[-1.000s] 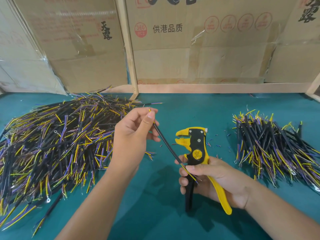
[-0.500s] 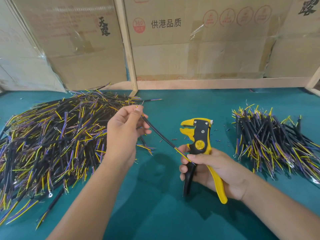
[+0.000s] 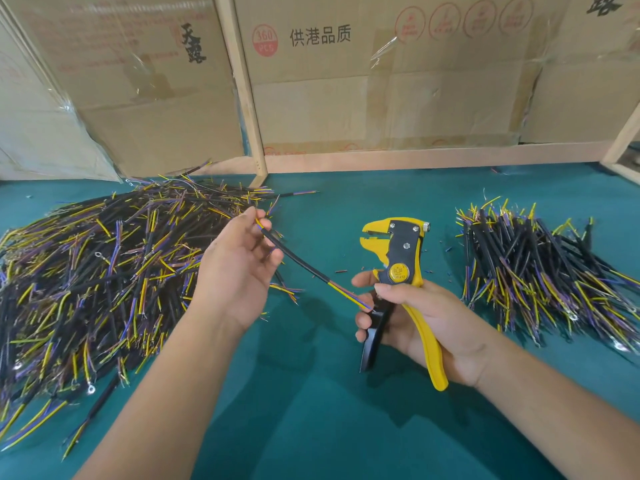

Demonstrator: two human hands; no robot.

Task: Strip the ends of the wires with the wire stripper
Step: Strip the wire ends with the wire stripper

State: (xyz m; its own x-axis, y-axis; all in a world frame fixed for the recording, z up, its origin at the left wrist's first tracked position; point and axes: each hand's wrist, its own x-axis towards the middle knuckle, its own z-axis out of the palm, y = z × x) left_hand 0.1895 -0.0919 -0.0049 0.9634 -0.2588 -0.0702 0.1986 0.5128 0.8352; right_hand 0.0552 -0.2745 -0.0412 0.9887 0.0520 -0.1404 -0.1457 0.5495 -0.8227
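My left hand [image 3: 239, 268] pinches one black-sheathed wire [image 3: 301, 263] near its upper end, where short yellow and purple cores stick out. The wire slants down to the right, and its lower yellow and purple cores reach the fingers of my right hand [image 3: 426, 320]. That hand grips the yellow and black wire stripper [image 3: 398, 258] by its handles, jaws pointing up and left. The jaws stand slightly apart with nothing in them.
A big loose heap of wires [image 3: 97, 271] covers the left of the teal table [image 3: 311, 427]. A smaller, neater pile of wires [image 3: 540, 268] lies at the right. Cardboard boxes [image 3: 381, 81] and a wooden frame [image 3: 246, 98] close off the back. Small insulation scraps [image 3: 341, 271] lie near the stripper.
My left hand has tilted the wire flatter and turned palm-up, its lower end still at my right fingers. The stripper has stayed upright in my right hand.
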